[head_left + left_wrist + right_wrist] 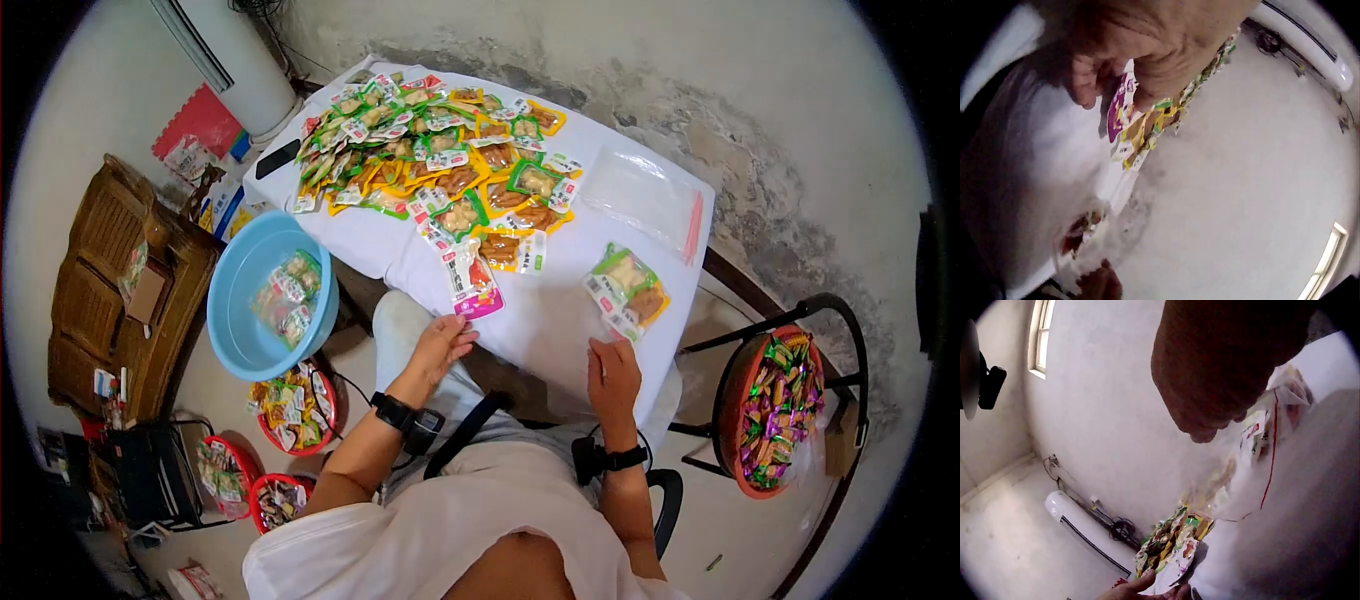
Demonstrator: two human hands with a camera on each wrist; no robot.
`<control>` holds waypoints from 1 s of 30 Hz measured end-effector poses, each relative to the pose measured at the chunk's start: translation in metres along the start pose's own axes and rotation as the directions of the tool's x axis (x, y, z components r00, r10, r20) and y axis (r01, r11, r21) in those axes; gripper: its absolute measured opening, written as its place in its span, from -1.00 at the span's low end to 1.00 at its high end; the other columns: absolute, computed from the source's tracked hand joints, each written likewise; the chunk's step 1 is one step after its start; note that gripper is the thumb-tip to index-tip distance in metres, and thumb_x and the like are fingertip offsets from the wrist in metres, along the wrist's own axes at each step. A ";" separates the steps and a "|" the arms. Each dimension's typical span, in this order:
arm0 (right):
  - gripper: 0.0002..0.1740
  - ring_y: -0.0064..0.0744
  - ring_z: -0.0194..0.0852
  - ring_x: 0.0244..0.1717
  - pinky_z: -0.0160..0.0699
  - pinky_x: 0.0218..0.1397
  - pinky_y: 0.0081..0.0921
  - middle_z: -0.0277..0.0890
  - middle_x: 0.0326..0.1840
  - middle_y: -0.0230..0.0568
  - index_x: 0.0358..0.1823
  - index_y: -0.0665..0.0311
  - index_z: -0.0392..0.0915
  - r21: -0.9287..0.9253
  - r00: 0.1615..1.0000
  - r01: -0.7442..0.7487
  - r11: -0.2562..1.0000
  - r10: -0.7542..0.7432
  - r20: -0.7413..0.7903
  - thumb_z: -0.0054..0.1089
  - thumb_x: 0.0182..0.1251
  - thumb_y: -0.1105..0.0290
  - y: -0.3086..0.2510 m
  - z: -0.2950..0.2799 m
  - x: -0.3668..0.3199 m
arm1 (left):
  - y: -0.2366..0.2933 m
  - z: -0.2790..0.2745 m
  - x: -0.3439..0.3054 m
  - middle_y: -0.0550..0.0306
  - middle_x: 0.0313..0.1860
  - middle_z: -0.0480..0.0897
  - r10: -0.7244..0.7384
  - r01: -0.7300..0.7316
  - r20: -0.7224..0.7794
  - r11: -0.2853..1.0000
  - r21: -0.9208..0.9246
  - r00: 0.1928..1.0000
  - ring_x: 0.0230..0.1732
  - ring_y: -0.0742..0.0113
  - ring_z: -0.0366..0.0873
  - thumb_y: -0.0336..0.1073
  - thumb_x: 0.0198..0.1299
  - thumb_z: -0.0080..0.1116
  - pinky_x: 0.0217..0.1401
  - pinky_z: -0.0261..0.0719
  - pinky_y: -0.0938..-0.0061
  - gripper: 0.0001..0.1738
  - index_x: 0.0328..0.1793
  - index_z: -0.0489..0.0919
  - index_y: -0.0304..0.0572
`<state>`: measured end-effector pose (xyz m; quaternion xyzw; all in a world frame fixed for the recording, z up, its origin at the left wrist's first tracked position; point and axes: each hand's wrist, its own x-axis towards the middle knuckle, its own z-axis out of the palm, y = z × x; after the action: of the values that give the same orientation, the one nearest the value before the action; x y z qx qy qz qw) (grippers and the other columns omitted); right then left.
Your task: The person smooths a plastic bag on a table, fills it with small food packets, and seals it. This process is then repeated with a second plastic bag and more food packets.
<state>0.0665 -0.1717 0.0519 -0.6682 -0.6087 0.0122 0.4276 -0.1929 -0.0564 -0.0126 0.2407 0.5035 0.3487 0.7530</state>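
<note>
My right hand (613,378) pinches the near edge of a clear plastic bag (1207,503) with a red seal line. Inside that bag, at the table's right, are green and yellow snack packets (628,282). My left hand (440,350) is at the table's front edge, thumb and fingers parted, its fingertips right at the bottom end of a white and magenta packet (471,280). In the left wrist view, the magenta end of the packet shows between thumb and fingers. Behind it spreads a heap of snack packets (400,135) in green and yellow wrappers.
Flat clear bags (640,195) with red strips lie at the table's back right. A black phone (278,160) lies at the left corner. A blue basin (222,335) holding bagged packets stands left; red baskets (329,385) sit lower. At right is a tub of wrapped sweets (775,410).
</note>
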 end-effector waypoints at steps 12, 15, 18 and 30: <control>-0.84 -0.19 0.42 -0.38 0.42 -0.34 -0.36 0.39 -0.46 -0.21 -0.28 0.24 0.58 0.010 1.000 0.020 1.000 -0.020 -0.022 0.25 0.05 0.49 0.009 0.005 -0.006 | -0.007 0.033 0.039 0.16 -0.27 0.58 0.206 -0.248 -0.240 0.955 -0.163 0.949 -0.36 0.43 0.56 -0.28 0.32 -0.01 -0.42 0.59 0.60 -0.81 -0.04 0.44 -0.19; -0.85 -0.20 0.43 -0.38 0.43 -0.36 -0.35 0.40 -0.44 -0.21 -0.29 0.22 0.59 0.052 0.999 0.011 0.999 -0.009 -0.042 0.26 0.07 0.47 0.007 0.005 -0.005 | -0.006 0.029 0.026 0.18 -0.26 0.58 0.252 -0.272 -0.216 0.960 -0.068 0.943 -0.39 0.48 0.53 -0.33 0.31 -0.03 -0.45 0.54 0.63 -0.79 0.02 0.44 -0.20; -0.86 -0.21 0.43 -0.39 0.45 -0.38 -0.35 0.41 -0.45 -0.21 -0.29 0.22 0.60 0.057 0.999 0.015 0.998 -0.012 -0.042 0.26 0.08 0.44 0.011 0.007 -0.005 | 0.007 0.028 -0.017 0.24 -0.41 0.57 0.314 -0.313 -0.035 0.949 0.045 0.949 -0.53 0.55 0.46 -0.34 0.29 -0.01 -0.58 0.37 0.69 -0.83 -0.07 0.51 -0.22; -0.83 -0.20 0.43 -0.38 0.47 -0.35 -0.33 0.39 -0.44 -0.22 -0.24 0.20 0.59 0.059 0.998 -0.018 0.998 0.022 -0.060 0.21 0.10 0.44 0.000 0.002 -0.001 | -0.004 0.046 -0.067 0.28 -0.27 0.65 0.016 -0.225 0.400 0.846 0.483 0.916 -0.42 0.60 0.53 -0.32 0.33 -0.03 -0.39 0.51 0.68 -0.77 0.03 0.52 -0.22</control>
<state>0.0654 -0.1714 0.0501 -0.6614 -0.5882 0.0142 0.4651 -0.1654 -0.1110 0.0412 0.5296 0.4063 0.1938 0.7190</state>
